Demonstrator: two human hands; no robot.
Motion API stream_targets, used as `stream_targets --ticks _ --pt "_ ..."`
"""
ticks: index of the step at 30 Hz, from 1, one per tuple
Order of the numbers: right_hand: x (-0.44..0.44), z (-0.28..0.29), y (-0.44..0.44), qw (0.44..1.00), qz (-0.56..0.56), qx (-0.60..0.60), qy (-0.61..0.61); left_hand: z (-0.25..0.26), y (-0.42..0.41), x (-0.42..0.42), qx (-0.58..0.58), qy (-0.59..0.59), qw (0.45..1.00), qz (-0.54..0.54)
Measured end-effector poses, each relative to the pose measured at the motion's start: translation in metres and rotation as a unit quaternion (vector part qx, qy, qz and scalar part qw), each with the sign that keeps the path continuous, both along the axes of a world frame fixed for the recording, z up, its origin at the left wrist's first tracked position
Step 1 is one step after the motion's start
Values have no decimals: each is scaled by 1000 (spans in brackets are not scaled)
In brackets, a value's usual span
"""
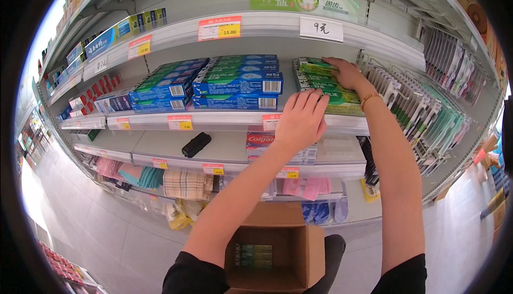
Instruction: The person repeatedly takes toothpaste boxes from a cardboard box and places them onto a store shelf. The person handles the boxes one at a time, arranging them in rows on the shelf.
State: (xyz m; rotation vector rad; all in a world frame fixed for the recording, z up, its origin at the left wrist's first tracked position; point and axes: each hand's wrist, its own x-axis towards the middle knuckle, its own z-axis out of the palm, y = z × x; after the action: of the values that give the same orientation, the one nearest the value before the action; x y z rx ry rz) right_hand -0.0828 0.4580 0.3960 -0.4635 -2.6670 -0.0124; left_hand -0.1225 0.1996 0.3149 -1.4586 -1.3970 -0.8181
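On the middle shelf, green Darlie toothpaste boxes lie in a stack of rows. My right hand rests on the far right part of that stack, fingers spread over the boxes; a beaded bracelet is on the wrist. My left hand touches the stack's near left corner, its fingers bent over the front edge; whether it grips a box cannot be told. Blue and green Darlie boxes stand stacked to the left. Below my arms is an open cardboard box with several green toothpaste boxes at its bottom.
Packaged toothbrushes hang at the right. The shelf below holds Colgate boxes and a black object. Folded towels lie lower down. Shelf edges with price tags cross the view, and an upper shelf overhangs the stacks.
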Motion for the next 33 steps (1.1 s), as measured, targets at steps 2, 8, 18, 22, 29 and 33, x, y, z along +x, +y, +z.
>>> stream_targets --ticks 2,8,18,22,29,33 --pt "-1 -1 -6 1000 0 5 5 -1 -2 -2 -2 -2 1000 3" --pt "3 -3 -11 999 2 31 19 1 -1 1 0 2 1000 1" --pt "5 -3 -21 998 0 40 47 1 -2 1 -1 0 1000 -2" --pt "8 -3 -24 997 14 35 63 1 -2 1 5 4 1000 -2" --pt "6 -4 -23 997 24 30 72 0 -3 0 2 4 1000 -2" --pt "7 -5 -20 996 25 33 73 2 -4 2 3 5 1000 -1"
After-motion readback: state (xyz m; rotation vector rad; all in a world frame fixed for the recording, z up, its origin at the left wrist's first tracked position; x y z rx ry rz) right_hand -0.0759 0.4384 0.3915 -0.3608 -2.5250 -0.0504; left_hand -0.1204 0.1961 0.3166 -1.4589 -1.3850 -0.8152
